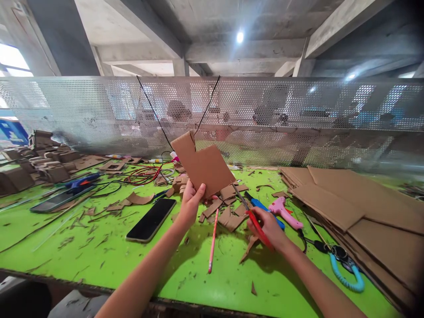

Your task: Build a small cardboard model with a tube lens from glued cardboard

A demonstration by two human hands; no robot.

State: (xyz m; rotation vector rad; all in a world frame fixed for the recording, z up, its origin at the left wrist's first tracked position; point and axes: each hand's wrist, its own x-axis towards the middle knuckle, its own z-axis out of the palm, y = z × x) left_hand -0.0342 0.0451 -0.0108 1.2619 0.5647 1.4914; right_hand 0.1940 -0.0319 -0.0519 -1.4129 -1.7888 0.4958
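My left hand point(192, 202) grips a flat piece of cardboard point(209, 170) by its lower edge, thumb on the near face. The piece is held tilted above the table and has a notch cut in its upper side. In my right hand point(270, 229) are red-handled scissors point(258, 232), their blades pointing up and left to the lower right corner of the cardboard. Whether the blades touch the cardboard I cannot tell. Beneath lie cardboard scraps point(230, 218) and a pink pencil point(213, 243). A black phone point(151, 219) rests left of my left hand.
Stacked cardboard sheets point(361, 207) cover the right side of the green table point(109, 265). A pink glue gun point(284, 213) and a turquoise coiled key ring point(346, 278) lie near them. Cardboard pieces point(53, 161), a blue glue gun point(81, 180) and cables point(142, 176) are at left. A perforated metal panel point(115, 115) stands behind.
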